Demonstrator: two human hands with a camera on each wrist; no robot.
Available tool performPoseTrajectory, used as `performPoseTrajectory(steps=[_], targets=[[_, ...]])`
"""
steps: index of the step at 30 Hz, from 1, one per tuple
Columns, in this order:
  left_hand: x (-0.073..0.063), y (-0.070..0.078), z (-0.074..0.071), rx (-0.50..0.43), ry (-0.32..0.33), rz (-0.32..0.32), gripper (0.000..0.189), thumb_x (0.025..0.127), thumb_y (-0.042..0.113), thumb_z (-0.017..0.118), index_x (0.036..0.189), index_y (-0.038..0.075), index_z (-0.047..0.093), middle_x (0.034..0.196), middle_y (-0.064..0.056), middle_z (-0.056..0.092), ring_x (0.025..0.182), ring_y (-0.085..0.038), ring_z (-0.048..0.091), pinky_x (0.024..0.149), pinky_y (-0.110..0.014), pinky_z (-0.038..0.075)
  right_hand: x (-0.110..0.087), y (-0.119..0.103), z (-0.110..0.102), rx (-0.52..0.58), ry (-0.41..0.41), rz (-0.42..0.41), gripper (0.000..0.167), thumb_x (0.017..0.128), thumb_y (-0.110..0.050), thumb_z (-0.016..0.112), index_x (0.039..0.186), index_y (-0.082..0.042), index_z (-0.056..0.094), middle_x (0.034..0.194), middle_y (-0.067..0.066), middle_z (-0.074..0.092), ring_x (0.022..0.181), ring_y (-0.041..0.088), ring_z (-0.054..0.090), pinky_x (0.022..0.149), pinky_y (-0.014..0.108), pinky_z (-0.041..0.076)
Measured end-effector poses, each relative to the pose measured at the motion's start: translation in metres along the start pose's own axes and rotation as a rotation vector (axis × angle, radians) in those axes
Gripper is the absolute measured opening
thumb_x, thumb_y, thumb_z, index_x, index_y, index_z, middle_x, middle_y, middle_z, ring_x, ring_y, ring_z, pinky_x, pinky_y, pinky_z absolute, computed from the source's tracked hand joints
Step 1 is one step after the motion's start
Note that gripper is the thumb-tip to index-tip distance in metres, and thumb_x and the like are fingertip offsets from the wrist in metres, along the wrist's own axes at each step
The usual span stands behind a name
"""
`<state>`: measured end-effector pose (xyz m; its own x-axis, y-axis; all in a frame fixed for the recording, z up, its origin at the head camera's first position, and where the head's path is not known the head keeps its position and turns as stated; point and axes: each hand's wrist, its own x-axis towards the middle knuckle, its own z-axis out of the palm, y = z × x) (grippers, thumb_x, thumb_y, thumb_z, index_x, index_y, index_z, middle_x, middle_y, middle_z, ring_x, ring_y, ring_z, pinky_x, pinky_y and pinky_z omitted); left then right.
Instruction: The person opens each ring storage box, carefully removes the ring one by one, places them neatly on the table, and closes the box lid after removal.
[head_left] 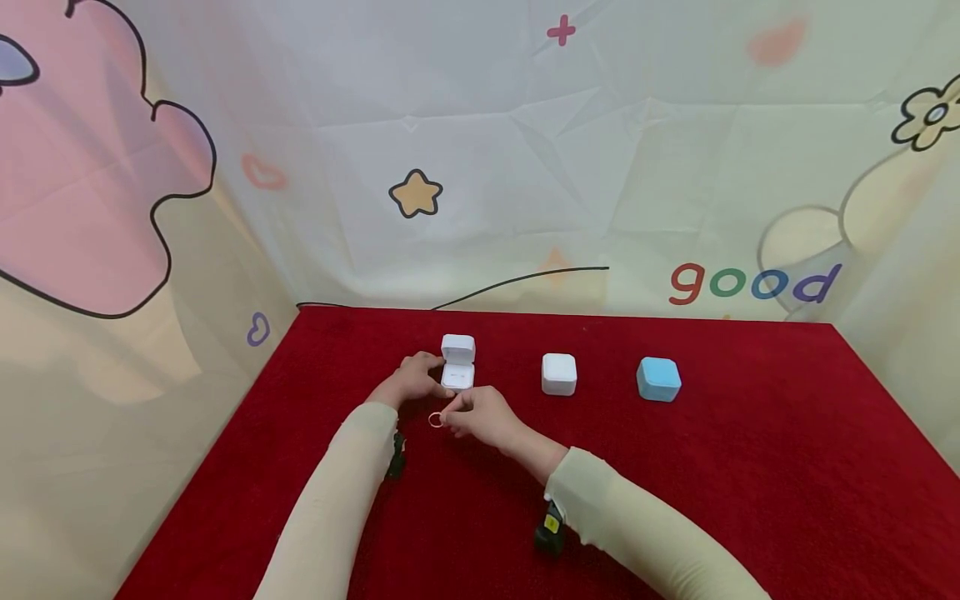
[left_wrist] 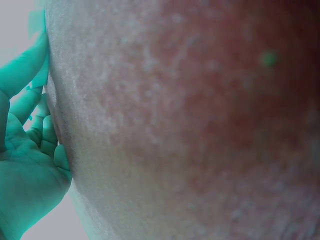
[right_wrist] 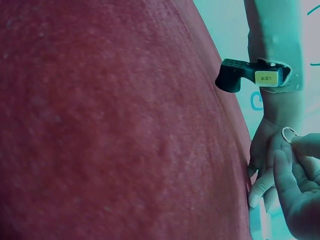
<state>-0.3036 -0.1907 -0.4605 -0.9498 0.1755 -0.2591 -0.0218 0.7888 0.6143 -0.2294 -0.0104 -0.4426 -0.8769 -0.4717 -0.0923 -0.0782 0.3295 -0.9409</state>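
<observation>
My left hand (head_left: pixel 411 379) grips a small white ring box (head_left: pixel 458 347) at its left side, thumb near the front corner. The lid is raised, and a pale cushion with a slot shows inside. In the left wrist view, thumb and fingers lie against the box (left_wrist: pixel 39 22). Just in front of the box, my right hand (head_left: pixel 487 417) pinches a thin ring (head_left: pixel 430 421) between thumb and forefinger. The right wrist view shows the ring (right_wrist: pixel 284 134) standing out from the fingertips, with the left hand behind it.
To the right stand a closed white box (head_left: pixel 558 375) and, farther right, a closed light blue box (head_left: pixel 658 380). All rest on a red cloth-covered table (head_left: pixel 750 467). A printed curtain (head_left: pixel 495 208) hangs along the back and sides.
</observation>
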Motion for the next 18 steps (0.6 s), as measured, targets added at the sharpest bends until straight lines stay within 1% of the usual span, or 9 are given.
performPoseTrajectory(steps=[13, 18], targets=[[-0.001, 0.001, 0.000, -0.005, -0.004, -0.001, 0.068, 0.090, 0.015, 0.075, 0.152, 0.003, 0.048, 0.156, -0.022, 0.043, 0.142, -0.039, 0.035, 0.119, -0.054, 0.037, -0.002, 0.011, 0.009, 0.021, -0.032, 0.014, 0.016, 0.094, -0.002, 0.065, 0.096, 0.010, 0.075, 0.092, 0.022, 0.076, 0.067, 0.006, 0.066, 0.071, 0.030, 0.063], [-0.001, 0.000, -0.001, -0.017, -0.001, -0.008, 0.069, 0.091, 0.016, 0.075, 0.152, 0.003, 0.047, 0.157, -0.021, 0.042, 0.143, -0.039, 0.034, 0.120, -0.054, 0.036, -0.003, 0.011, 0.013, 0.031, -0.029, 0.045, 0.016, 0.093, -0.002, 0.065, 0.095, 0.010, 0.076, 0.092, 0.021, 0.077, 0.065, 0.006, 0.065, 0.070, 0.030, 0.063]])
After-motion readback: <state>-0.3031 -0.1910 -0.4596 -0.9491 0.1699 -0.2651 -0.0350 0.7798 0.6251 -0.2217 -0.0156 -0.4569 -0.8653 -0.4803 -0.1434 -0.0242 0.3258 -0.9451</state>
